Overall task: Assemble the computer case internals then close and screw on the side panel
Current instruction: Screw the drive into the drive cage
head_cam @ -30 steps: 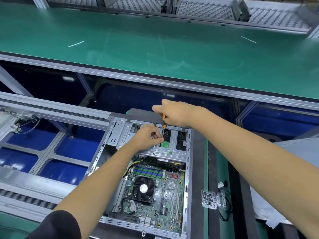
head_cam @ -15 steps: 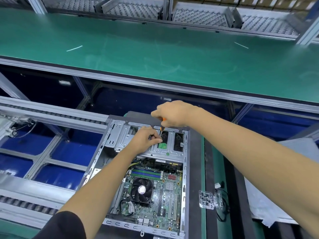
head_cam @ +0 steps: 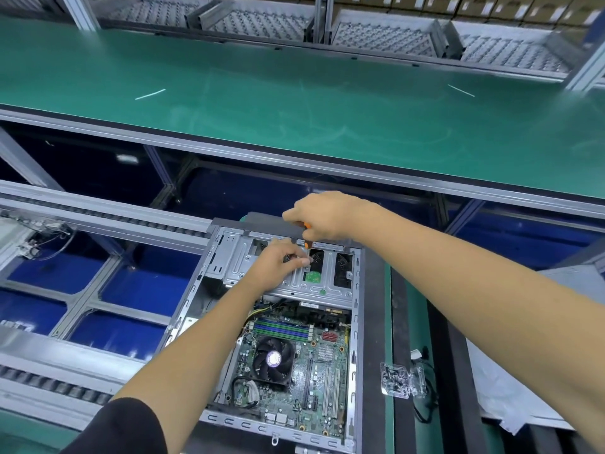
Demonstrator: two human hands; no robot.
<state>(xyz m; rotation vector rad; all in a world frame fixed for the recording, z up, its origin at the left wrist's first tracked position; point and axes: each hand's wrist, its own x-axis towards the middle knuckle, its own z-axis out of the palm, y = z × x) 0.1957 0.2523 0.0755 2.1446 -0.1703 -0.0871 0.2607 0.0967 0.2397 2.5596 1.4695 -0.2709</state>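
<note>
grey metal makes up the open computer case (head_cam: 209, 283), which lies on its side on a dark strip by the green desk (head_cam: 294, 93). the right hand (head_cam: 322, 216) grips an orange screwdriver (head_cam: 307, 235), tip down at the drive cage (head_cam: 294, 283) at the far end of the case. the left hand (head_cam: 278, 263) rests on the cage, fingers pinched together by the tip; what they pinch is too small to see. nearer, the motherboard (head_cam: 327, 371) shows a black fan (head_cam: 273, 358). a clear plastic box (head_cam: 397, 378) sits just right of the case.
</note>
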